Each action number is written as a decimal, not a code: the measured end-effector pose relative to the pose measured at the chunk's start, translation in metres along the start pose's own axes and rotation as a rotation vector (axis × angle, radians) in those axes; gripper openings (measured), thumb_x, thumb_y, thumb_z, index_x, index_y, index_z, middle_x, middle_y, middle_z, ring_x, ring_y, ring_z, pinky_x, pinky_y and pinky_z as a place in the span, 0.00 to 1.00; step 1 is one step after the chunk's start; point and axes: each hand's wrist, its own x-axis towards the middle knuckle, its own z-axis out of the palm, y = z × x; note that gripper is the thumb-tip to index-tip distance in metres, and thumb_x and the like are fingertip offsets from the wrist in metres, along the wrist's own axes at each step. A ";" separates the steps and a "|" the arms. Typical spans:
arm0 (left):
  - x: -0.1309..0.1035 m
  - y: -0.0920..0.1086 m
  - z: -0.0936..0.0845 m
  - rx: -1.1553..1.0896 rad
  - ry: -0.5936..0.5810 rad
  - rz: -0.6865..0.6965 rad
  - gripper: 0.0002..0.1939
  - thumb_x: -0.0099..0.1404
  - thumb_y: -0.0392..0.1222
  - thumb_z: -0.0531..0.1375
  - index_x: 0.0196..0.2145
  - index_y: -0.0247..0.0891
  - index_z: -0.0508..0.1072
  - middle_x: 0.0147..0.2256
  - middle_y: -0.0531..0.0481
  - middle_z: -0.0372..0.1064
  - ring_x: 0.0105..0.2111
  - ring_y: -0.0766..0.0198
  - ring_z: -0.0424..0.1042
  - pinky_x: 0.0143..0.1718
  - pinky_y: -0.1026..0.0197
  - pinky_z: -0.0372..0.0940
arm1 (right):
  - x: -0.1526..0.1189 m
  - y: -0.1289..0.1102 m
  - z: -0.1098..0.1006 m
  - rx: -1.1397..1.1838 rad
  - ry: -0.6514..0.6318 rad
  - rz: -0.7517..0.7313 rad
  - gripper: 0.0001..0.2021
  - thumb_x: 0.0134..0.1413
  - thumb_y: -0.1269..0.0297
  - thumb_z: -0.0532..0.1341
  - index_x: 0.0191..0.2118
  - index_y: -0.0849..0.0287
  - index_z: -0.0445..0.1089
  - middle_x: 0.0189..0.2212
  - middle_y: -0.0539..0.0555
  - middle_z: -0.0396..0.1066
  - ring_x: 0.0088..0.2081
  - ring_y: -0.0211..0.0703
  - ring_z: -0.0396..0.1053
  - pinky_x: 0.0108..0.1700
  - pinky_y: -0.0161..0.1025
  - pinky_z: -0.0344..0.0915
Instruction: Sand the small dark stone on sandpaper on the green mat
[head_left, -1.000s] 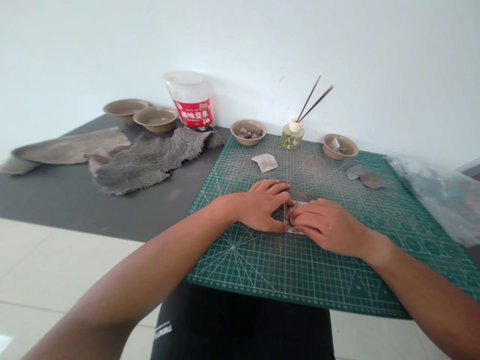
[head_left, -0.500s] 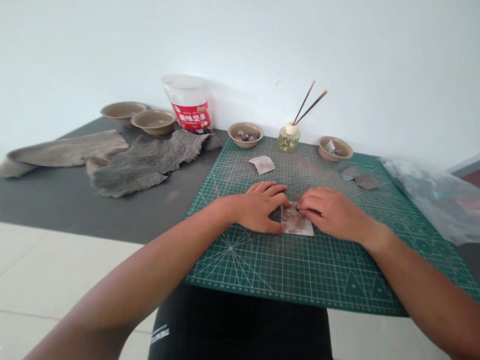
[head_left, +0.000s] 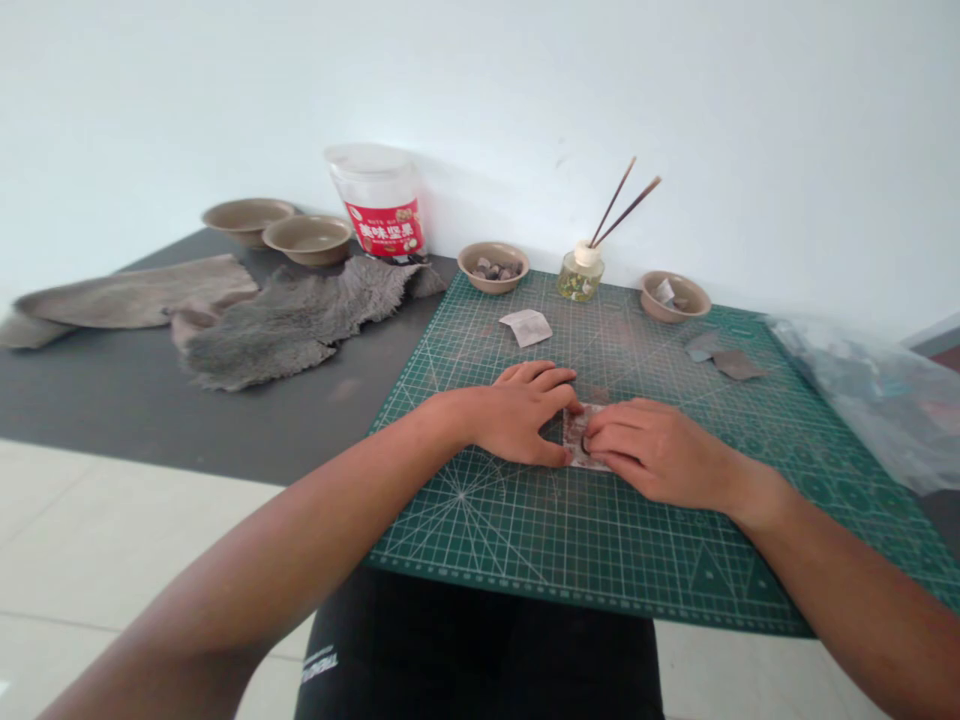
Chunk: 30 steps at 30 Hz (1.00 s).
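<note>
Paper (head_left: 574, 428) lies on the mat (head_left: 637, 560), my left hand (head_left: 521, 415) spread open at its edge, my right hand (head_left: 656, 450) pinching a small dark piece (head_left: 586, 444) over it. Excess pressure might tear the paper; slack left hold might let it slip.

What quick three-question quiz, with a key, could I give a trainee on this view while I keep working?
1. True or false: the left hand is gripping the plastic tub.
2. How many bowls are in view altogether?
3. What stands between the two bowls at the back of the green mat?

Key:
1. False; it rests on the small sheet, beside the right hand.
2. Four: two at the back left, two by the mat's far edge.
3. The bottle with sticks.
</note>
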 end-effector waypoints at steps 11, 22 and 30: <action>0.001 -0.001 0.001 -0.001 -0.006 0.002 0.34 0.64 0.65 0.58 0.60 0.44 0.62 0.71 0.40 0.38 0.71 0.42 0.33 0.66 0.39 0.40 | -0.002 -0.001 0.004 -0.044 0.024 0.015 0.08 0.66 0.67 0.57 0.41 0.56 0.74 0.43 0.54 0.77 0.44 0.46 0.72 0.45 0.43 0.62; 0.000 -0.001 0.000 -0.022 0.001 -0.012 0.35 0.63 0.64 0.59 0.61 0.45 0.60 0.71 0.42 0.39 0.71 0.44 0.34 0.67 0.39 0.39 | -0.008 -0.001 -0.003 0.053 -0.053 0.035 0.08 0.68 0.66 0.56 0.42 0.55 0.74 0.41 0.52 0.76 0.43 0.43 0.72 0.46 0.44 0.62; -0.001 -0.002 0.000 0.002 0.009 0.013 0.33 0.63 0.64 0.59 0.60 0.44 0.62 0.71 0.42 0.39 0.71 0.42 0.34 0.67 0.39 0.40 | -0.006 -0.006 0.006 0.075 0.008 -0.042 0.08 0.66 0.66 0.58 0.41 0.56 0.75 0.42 0.54 0.77 0.43 0.45 0.73 0.45 0.44 0.64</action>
